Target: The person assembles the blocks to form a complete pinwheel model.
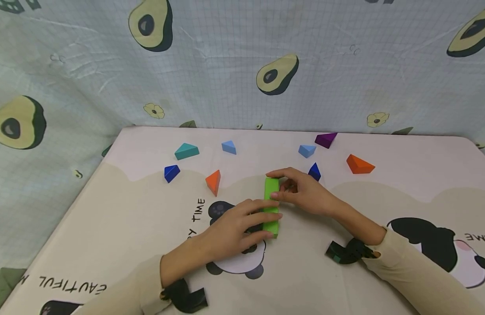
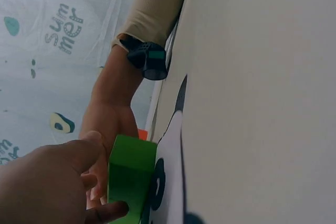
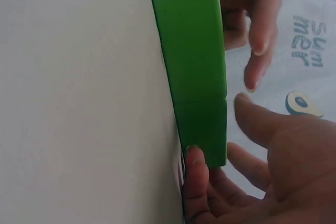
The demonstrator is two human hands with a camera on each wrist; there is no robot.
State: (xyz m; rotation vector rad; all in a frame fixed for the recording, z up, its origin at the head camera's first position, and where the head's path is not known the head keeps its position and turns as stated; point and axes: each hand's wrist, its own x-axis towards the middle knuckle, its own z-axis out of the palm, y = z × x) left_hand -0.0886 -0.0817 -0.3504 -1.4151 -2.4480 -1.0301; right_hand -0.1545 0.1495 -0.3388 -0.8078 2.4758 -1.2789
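Observation:
A long bright green block (image 1: 271,227) lies on the table between the two hands. Across its side runs a thin seam in the right wrist view (image 3: 195,51). My left hand (image 1: 240,223) comes from the left with its fingers stretched over the block's near half; in the right wrist view, two of its fingertips show a gap above the top face. At the far end, my right hand (image 1: 305,192) grips the block: its fingers bend round the end and one fingertip (image 3: 195,158) presses the right side. The right thumb lies over the top edge.
Behind the hands lie orange pieces (image 1: 213,182) (image 1: 359,165), dark blue pieces (image 1: 172,173) (image 1: 315,172), light blue pieces (image 1: 228,147) (image 1: 307,151), a teal piece (image 1: 186,151) and a purple piece (image 1: 326,140). An avocado-print cloth (image 1: 226,105) hangs at the table's back edge.

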